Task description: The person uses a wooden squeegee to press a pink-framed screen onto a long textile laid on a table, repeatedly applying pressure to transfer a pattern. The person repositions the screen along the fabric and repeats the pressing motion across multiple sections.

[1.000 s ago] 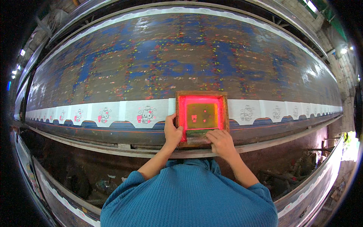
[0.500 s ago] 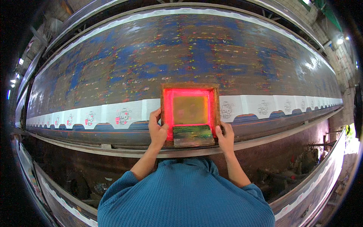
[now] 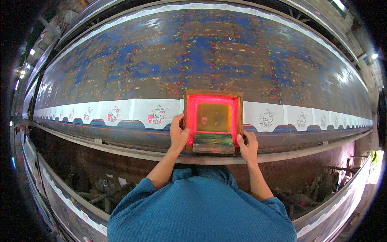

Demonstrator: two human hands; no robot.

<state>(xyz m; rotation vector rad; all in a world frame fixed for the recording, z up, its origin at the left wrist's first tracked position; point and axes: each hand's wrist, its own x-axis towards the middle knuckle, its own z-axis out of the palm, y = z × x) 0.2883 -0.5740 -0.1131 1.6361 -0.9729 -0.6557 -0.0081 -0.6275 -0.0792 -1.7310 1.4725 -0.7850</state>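
Note:
A small wooden screen-printing frame (image 3: 239, 111), coated bright pink inside, sits over the row of white cloth pieces. Its yellowish mesh (image 3: 217, 119) shows a few pinkish spots. Across the frame's near end lies a paint-stained flat block (image 3: 213, 143), green and dark. My left hand (image 3: 179, 134) is closed on the frame's left side near its lower corner, thumb on the rim. On the opposite side, my right hand (image 3: 248, 146) grips the lower right edge. Left of the frame, a white cloth piece (image 3: 158, 115) carries a cartoon print with pink parts; another printed piece (image 3: 267, 117) on the right has outlines only.
A long, dark, paint-spattered table (image 3: 161, 56) stretches away, with more white pieces along its far edge. A rail (image 3: 290, 157) runs along its near side. Behind me, further tables (image 3: 76, 209) hold white pieces. Some debris (image 3: 122, 181) lies below the rail.
The frame and both hands have moved right along the row by about one cloth piece. A print with pink parts now shows just left of the frame. The view has shifted too.

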